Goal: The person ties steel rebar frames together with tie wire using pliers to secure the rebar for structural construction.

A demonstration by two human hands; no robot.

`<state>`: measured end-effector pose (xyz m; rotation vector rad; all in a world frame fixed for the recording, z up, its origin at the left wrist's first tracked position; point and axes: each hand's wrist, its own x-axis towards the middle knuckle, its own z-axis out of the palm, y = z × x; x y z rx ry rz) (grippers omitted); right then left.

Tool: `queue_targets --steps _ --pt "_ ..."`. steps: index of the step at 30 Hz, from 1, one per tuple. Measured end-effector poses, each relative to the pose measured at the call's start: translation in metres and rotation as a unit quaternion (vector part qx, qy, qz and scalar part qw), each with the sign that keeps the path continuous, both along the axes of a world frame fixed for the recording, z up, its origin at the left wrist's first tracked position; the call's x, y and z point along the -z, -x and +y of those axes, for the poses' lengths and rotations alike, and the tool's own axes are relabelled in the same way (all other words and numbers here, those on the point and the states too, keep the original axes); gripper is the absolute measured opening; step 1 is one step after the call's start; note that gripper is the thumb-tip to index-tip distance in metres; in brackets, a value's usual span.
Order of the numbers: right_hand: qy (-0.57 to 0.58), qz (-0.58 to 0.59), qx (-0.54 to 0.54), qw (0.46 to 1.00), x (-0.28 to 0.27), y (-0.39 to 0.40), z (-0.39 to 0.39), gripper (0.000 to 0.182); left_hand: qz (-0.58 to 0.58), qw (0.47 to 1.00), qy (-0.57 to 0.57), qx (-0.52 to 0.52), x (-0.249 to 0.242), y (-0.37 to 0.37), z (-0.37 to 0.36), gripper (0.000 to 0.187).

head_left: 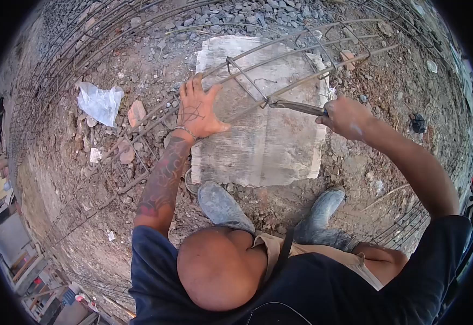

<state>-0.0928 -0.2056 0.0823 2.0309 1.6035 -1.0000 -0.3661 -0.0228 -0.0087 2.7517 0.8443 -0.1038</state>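
Observation:
A long rebar cage of parallel bars and square stirrups lies slantwise over a worn, pale board. My left hand rests on the cage at the board's left side, its fingers spread. On the right, my right hand is wrapped round the handles of metal pincers. The pincers' jaws touch the cage where a stirrup corner meets the lower bar. Whether wire is between the jaws is too small to tell.
Gravel lies at the top. More rebar curves along the upper left. A clear plastic bag and brick pieces lie on the dirt at left. My boots stand at the board's near edge.

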Motion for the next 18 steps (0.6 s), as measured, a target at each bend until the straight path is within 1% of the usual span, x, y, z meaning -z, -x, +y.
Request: queue_targets --steps 1,3,5,6,7,8,9,10,12,13,14,15,16,17,18 --pt "0.010 -0.013 -0.003 1.000 0.007 -0.004 0.002 0.042 0.000 1.000 0.004 0.006 0.002 0.000 -0.002 0.093" --pt "-0.033 0.012 0.013 0.999 0.027 0.000 -0.008 0.042 -0.016 1.000 -0.022 -0.007 0.006 -0.001 0.004 0.090" --pt "-0.085 0.064 0.068 0.992 0.069 0.016 -0.033 0.045 -0.024 0.999 -0.042 -0.008 0.007 -0.004 0.005 0.089" --pt "-0.042 0.140 0.218 0.965 0.071 0.047 -0.039 0.045 -0.024 0.998 -0.053 -0.006 0.007 -0.001 0.004 0.088" --pt "0.014 0.211 0.366 0.906 0.069 0.091 -0.046 0.045 -0.015 0.999 -0.049 -0.008 0.007 0.001 -0.001 0.088" --pt "-0.014 0.296 0.506 0.810 0.068 0.143 -0.046 0.042 -0.011 0.999 -0.046 -0.008 0.006 0.000 -0.003 0.087" --pt "-0.049 0.371 0.627 0.683 0.069 0.175 -0.038 0.040 -0.011 0.999 -0.051 -0.006 0.004 -0.003 0.002 0.086" --pt "-0.050 0.375 0.625 0.683 0.069 0.172 -0.034 0.040 -0.009 0.998 -0.055 -0.007 0.005 -0.005 0.007 0.086" --pt "-0.004 0.318 0.566 0.761 0.068 0.159 -0.032 0.046 -0.049 0.997 -0.056 0.002 0.010 0.001 0.006 0.085" --pt "0.029 0.279 0.537 0.796 0.062 0.146 -0.040 0.049 -0.044 0.998 -0.039 0.001 0.012 0.004 -0.003 0.085" --pt "0.009 0.190 0.267 0.945 0.055 0.055 -0.050 0.034 -0.054 0.998 -0.029 0.006 0.010 0.002 -0.011 0.085" --pt "-0.007 0.085 0.031 0.996 0.035 -0.011 -0.027 0.038 -0.060 0.998 -0.034 0.010 0.008 0.003 -0.011 0.084" --pt "0.001 0.043 -0.040 0.998 0.013 -0.016 -0.008 0.043 -0.048 0.998 -0.035 0.015 0.004 0.009 -0.012 0.084" --pt "0.031 0.019 -0.069 0.997 -0.006 -0.022 0.014 0.036 -0.055 0.998 -0.022 0.004 0.004 0.003 -0.012 0.083" --pt "0.038 -0.027 -0.121 0.992 -0.022 -0.025 0.033 0.036 -0.071 0.997 -0.011 -0.013 0.005 -0.006 -0.009 0.083"
